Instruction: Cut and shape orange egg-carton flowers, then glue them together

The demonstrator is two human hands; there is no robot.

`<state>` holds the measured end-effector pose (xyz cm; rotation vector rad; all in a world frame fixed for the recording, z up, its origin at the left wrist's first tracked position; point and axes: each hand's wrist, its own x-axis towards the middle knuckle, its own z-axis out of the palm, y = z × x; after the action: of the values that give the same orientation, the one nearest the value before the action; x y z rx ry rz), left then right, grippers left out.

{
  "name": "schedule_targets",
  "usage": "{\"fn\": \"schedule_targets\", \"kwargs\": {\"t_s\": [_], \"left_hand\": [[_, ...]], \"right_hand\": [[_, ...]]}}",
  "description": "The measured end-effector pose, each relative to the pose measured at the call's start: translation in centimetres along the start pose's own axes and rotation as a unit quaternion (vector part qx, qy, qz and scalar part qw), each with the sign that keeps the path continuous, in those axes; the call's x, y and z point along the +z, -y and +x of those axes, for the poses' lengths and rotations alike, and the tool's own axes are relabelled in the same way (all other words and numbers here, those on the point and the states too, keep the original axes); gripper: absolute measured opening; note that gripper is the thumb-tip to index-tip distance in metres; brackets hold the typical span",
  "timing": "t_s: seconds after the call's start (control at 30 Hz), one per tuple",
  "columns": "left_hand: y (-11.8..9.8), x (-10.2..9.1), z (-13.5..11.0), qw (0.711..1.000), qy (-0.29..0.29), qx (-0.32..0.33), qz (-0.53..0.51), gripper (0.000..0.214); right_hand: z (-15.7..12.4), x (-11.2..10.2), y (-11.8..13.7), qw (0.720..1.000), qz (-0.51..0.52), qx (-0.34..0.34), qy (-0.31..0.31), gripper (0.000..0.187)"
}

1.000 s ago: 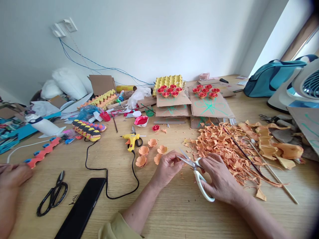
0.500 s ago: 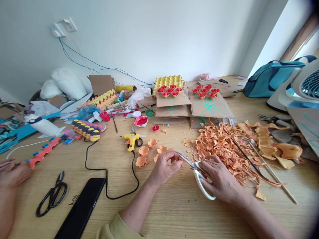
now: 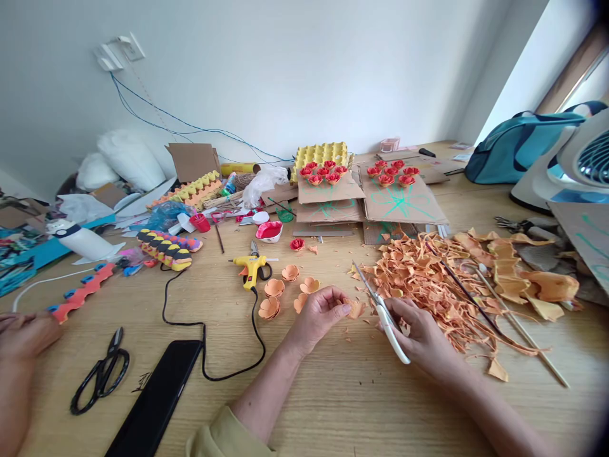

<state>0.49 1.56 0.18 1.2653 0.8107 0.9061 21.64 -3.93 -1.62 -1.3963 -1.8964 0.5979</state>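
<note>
My left hand pinches a small orange egg-carton flower piece just above the wooden table. My right hand grips white-handled scissors, blades shut and pointing up and away, just right of the piece and not touching it. Several finished orange flower cups lie left of my left hand. A heap of orange carton scraps spreads behind my right hand.
A yellow glue gun with a black cord, a black phone and black scissors lie at left. Another person's hand rests at the far left edge. Cardboard sheets with red flowers, a teal bag and a fan stand behind.
The scissors have drawn away from the piece to the right and their blades now point up. My left hand has turned the orange piece outward.
</note>
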Motion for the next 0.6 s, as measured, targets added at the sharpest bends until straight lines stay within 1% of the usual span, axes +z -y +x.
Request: {"fn": "schedule_targets", "kwargs": {"t_s": [0.07,0.17,0.33,0.47,0.6], "left_hand": [[0.06,-0.01,-0.01,1.0,0.015,-0.002,0.01,0.031],[0.07,-0.01,-0.07,0.999,0.04,0.001,0.034,0.033],[0.52,0.04,-0.27,0.998,0.059,-0.006,0.033,0.03],[0.84,0.29,-0.44,0.997,0.071,-0.023,0.019,0.024],[0.94,0.5,-0.53,0.996,0.077,-0.037,0.035,0.024]], "right_hand": [[0.04,-0.12,0.07,0.998,0.06,0.022,0.0,0.029],[0.13,-0.36,0.02,0.987,0.154,0.049,0.008,0.027],[0.28,-0.36,-0.28,0.962,0.263,0.072,-0.001,0.033],[0.32,0.1,-0.53,0.945,0.319,0.074,-0.002,0.036],[0.26,0.49,-0.61,0.939,0.337,0.066,0.007,0.035]]}}
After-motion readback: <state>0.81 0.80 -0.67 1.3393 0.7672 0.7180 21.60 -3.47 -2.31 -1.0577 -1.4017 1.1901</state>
